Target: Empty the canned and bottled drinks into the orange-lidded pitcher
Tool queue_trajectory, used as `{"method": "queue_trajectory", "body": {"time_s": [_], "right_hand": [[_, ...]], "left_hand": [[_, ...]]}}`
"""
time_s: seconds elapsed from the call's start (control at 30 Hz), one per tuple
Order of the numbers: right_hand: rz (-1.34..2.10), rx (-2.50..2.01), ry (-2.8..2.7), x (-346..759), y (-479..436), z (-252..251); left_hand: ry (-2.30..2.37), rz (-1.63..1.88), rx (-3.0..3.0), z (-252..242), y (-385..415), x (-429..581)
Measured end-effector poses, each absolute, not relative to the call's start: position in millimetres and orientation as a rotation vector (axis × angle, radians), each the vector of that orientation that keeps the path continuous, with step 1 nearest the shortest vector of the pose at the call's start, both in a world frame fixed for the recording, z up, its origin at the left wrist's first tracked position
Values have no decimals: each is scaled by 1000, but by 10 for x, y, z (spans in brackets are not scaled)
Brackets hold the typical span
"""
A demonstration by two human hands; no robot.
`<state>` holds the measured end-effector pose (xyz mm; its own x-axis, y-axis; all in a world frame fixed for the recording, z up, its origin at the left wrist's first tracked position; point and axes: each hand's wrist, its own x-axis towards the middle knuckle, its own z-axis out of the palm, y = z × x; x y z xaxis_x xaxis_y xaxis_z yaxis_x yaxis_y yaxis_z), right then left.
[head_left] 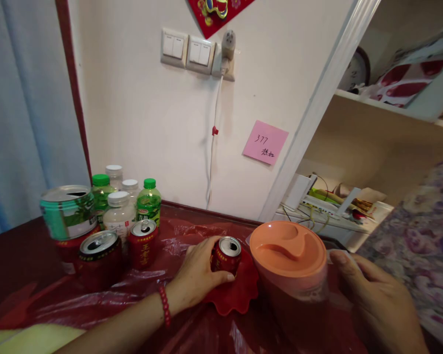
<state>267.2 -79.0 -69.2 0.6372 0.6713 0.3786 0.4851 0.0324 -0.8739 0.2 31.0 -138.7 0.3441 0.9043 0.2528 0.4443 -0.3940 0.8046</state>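
My left hand [195, 278], with a red bead bracelet at the wrist, is wrapped round a small red drink can [227, 255] that stands on a red scalloped plate [236, 295]. My right hand [369, 295] grips the handle side of an orange lidded pitcher [290, 265] standing just right of the can. The handle itself is hidden by my fingers.
At the left stand two more red cans [142, 243], a green can [68, 211] and several plastic bottles [118, 211] on the red plastic table cover [143, 300]. A white cable [212, 147] hangs down the wall. Cluttered shelves [354, 206] are at the right.
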Motion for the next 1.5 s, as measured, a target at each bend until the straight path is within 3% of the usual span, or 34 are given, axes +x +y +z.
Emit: {"method": "queue_trajectory", "body": {"time_s": [1.5], "right_hand": [[110,-1916,-993,2668,-755,-694]], "left_hand": [[1141,914,2086,-1541,303,6]]}}
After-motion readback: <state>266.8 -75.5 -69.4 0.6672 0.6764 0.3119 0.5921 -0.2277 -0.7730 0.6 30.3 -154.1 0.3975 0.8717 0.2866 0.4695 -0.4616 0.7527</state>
